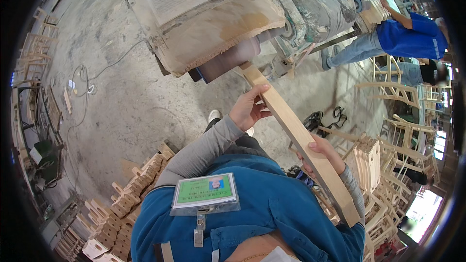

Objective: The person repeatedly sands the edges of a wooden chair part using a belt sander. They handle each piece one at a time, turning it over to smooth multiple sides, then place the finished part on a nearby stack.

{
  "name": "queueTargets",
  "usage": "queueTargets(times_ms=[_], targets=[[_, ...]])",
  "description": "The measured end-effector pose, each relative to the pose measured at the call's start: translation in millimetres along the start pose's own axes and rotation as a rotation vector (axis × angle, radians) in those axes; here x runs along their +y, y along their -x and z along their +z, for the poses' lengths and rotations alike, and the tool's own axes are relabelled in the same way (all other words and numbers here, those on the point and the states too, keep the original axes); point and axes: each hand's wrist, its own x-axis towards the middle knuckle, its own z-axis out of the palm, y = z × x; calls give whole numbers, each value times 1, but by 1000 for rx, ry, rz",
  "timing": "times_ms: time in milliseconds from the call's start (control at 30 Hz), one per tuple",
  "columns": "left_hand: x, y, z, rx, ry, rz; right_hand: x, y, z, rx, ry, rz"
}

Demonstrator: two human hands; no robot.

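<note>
A long wooden bar (287,121) slants before the person (257,199), its far end by the roller (230,59) of a dusty machine (218,31); contact is unclear. The left hand (246,109) pinches the bar near that end; the right hand (330,153) clasps it farther back. Stacked wooden parts (114,221) stand lower left.

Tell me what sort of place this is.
Most likely a woodworking shop that makes furniture: there is a dusty, sander-like machine by the long wooden bar, pale chair frames stand at the right, and shaped wooden parts are stacked at the lower left.
</note>
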Motion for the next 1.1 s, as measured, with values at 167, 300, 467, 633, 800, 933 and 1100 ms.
queueTargets(times_ms=[167,300,467,633,800,933,1100], targets=[[11,-15,-18,-16,16,8,-14,-19,10,-18,9,7],[16,-17,-17,-12,63,29,-17,-29,11,-5,52,-9],[17,-18,-18,-47,71,9,-15,-25,12,33,72,-4],[14,-12,-13,-31,65,9,-14,-17,12,27,58,13],[5,-1,-7,-33,65,12,-3,-7,3,-13,85,-24],[-7,12,7,-22,13,38,13,7,-10,-54,34,-37],[-27,26,22,13,-59,34,34,28,-19,-20,14,-16]])
